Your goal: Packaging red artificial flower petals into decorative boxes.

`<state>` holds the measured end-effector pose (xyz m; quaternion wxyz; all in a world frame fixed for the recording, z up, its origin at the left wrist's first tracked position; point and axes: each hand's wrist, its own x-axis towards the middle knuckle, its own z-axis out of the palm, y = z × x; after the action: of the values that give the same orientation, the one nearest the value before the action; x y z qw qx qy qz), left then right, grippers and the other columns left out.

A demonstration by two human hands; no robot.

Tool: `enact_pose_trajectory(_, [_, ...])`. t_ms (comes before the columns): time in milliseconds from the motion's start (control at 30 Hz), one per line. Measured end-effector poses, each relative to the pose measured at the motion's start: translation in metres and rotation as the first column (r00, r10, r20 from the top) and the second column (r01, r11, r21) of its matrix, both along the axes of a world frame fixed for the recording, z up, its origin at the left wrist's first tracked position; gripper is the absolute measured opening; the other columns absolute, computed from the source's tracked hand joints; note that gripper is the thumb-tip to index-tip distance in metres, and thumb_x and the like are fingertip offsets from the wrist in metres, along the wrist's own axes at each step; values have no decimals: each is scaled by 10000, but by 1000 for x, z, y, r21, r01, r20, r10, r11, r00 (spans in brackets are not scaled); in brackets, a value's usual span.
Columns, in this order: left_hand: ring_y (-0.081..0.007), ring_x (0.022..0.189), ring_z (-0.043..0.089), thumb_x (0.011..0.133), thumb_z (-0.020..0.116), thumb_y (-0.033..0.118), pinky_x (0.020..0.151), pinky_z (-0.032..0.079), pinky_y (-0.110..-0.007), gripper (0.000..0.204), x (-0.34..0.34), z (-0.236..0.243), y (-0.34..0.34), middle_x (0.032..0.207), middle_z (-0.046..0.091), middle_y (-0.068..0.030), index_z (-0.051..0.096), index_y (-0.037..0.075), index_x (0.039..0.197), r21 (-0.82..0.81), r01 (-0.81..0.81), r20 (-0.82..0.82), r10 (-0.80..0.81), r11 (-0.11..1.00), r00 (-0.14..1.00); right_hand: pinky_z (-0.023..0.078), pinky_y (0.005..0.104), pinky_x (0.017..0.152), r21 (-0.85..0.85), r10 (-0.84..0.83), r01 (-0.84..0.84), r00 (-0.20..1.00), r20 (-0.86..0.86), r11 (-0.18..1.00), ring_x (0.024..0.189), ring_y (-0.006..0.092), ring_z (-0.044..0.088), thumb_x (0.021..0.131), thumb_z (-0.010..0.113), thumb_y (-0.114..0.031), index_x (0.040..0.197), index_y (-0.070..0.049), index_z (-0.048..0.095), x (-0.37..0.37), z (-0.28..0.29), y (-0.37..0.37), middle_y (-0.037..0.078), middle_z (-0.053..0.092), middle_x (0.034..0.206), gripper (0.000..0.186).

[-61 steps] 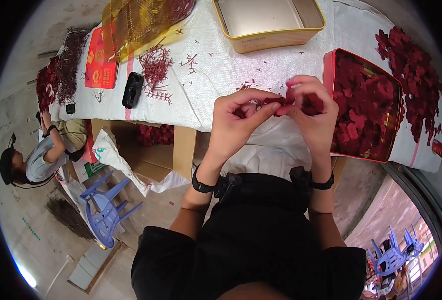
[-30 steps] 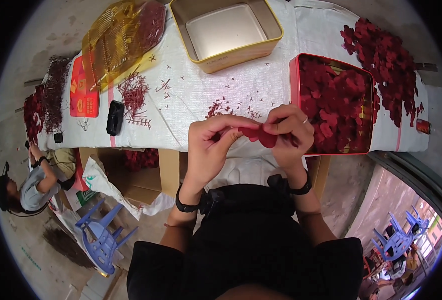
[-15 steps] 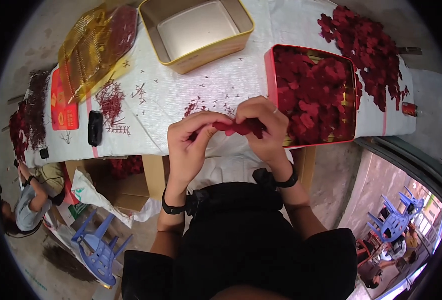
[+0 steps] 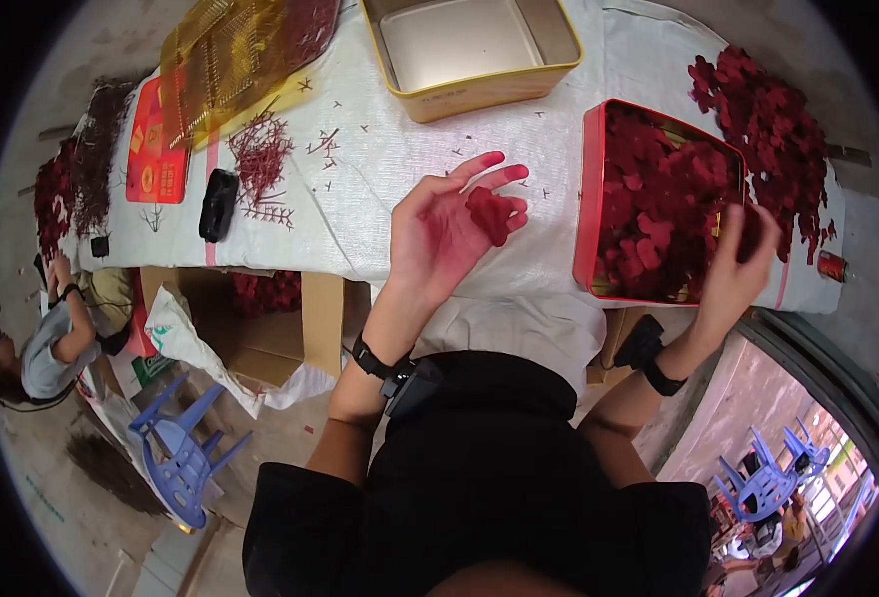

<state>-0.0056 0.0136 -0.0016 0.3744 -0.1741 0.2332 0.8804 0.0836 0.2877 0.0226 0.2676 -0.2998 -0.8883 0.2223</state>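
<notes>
My left hand (image 4: pixel 441 234) is turned palm up over the near part of the white-covered table. Its fingers are stretched and loosely apart, their tips stained red. Against the palm and lower fingers rests a crumpled dark red petal (image 4: pixel 489 216). My right hand (image 4: pixel 736 264) is at the near right edge of a red rectangular tin (image 4: pixel 591 204), which holds a heap of dark red petals (image 4: pixel 649 214). Its curved fingers are blurred. Dark red shows between them, but whether it is held or lies behind is unclear.
A yellow-rimmed tin (image 4: pixel 469 95) stands at the back. More red petals (image 4: pixel 763 129) are piled at the far right near a can (image 4: pixel 832 266). Leftward lie thin red stems (image 4: pixel 260 159), a black object (image 4: pixel 219 204) and yellow plastic (image 4: pixel 230 70). An open carton (image 4: pixel 320 323) sits below; another person works at left.
My hands have parted. The left has turned palm up with a petal in it; the right has swung right to the red tin's edge. The whole view has shifted.
</notes>
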Motion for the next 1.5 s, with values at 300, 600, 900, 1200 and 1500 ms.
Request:
enact_pose_trajectory(300, [-365,1133,515,744,337,-153,998,420,-424,515,-3,-14,-27,1231,467,-247,322,-29,1244,-293,-153,-279,68,944,958,345,373,1001,-2,223,-236,919,326,972,1192,327,458,834,641,-210,1205,-34,519,-13,1,-40,182,492,1272,429])
enact_pose_trajectory(600, [-338,1115,536,798,334,-175,929,474,-369,333,-8,-3,-47,1024,459,-133,274,43,1043,-500,-270,-330,107,823,938,477,351,738,-472,755,-625,639,148,622,842,283,613,779,656,-96,970,-44,601,-37,-41,-124,128,626,902,206])
enact_pose_trajectory(900, [-229,1009,599,816,521,-116,872,480,-297,349,-9,-25,-50,997,569,-95,377,11,1108,-513,-353,-524,40,783,851,479,342,659,-411,763,-662,628,151,626,751,243,615,767,651,-66,868,-36,591,-44,-81,-152,96,607,794,121])
enact_pose_trajectory(1200, [-143,882,631,727,644,-116,770,508,-222,322,-6,-9,-51,926,649,-123,505,-23,1002,-676,-465,-679,-237,572,695,472,300,637,-539,768,-631,638,48,558,706,198,608,774,641,-21,879,-35,615,-45,-80,-147,80,619,811,109])
enact_pose_trajectory(1500, [-155,887,635,739,634,-137,776,517,-231,347,-3,-2,-37,964,642,-161,488,-25,1033,-521,-499,-754,-100,692,649,479,225,742,-858,636,-502,699,-328,109,824,104,601,788,621,58,951,5,634,-48,-41,-120,60,644,950,171])
